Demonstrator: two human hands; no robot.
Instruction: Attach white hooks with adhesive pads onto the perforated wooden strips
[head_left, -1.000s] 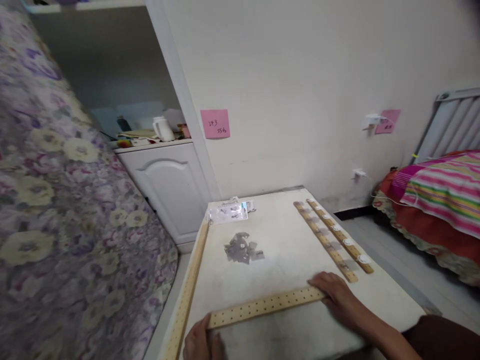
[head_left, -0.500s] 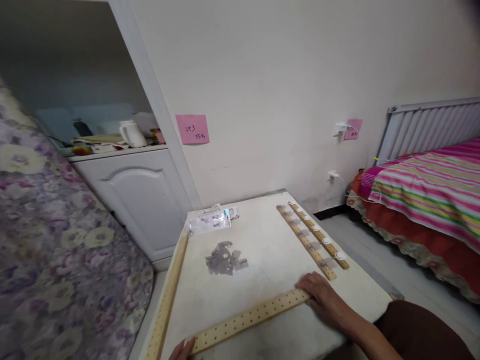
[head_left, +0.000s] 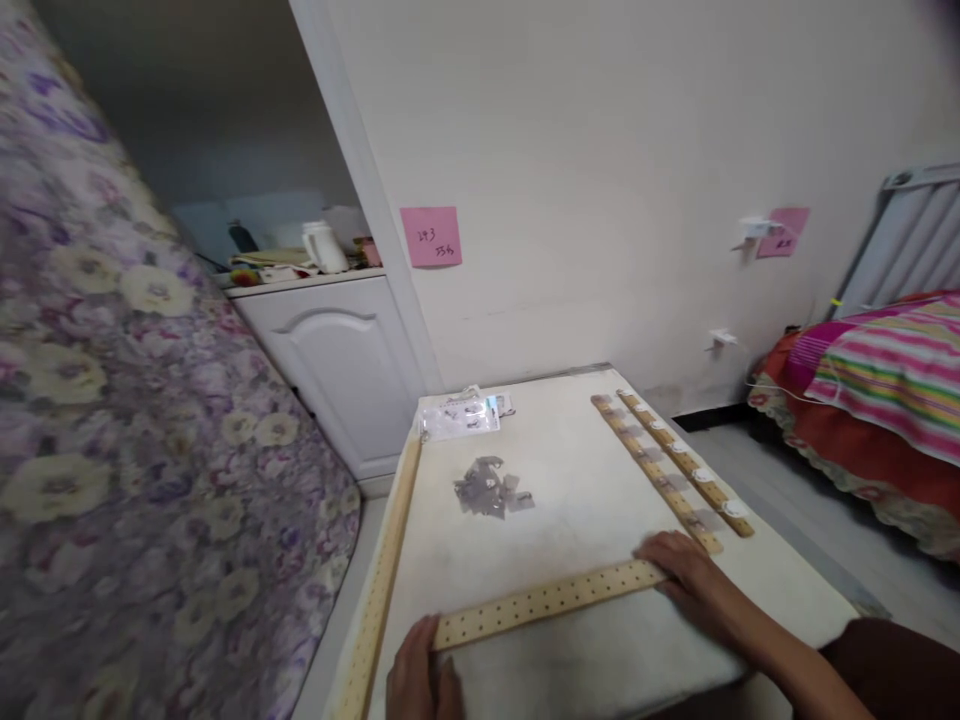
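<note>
Two-handed, holding a long, flat, pale wooden strip drilled with small dark holes [head_left: 551, 598] across the lower centre of the frame, over a white, worn tabletop [head_left: 570, 480]. Grasping one end with the left hand [head_left: 421, 670] at the bottom edge of the frame, and grasping the other with the right hand [head_left: 686, 572] at lower right. Facing a loose heap of small, grey-looking, see-through packets [head_left: 487, 490] near the middle of the frame. Having another pale, drilled wooden strip [head_left: 384, 575] lying at lower left, and, at centre right, a brown wooden strip bearing see-through packets [head_left: 649, 468] lying beside a brown wooden strip bearing white pieces [head_left: 691, 464].
</note>
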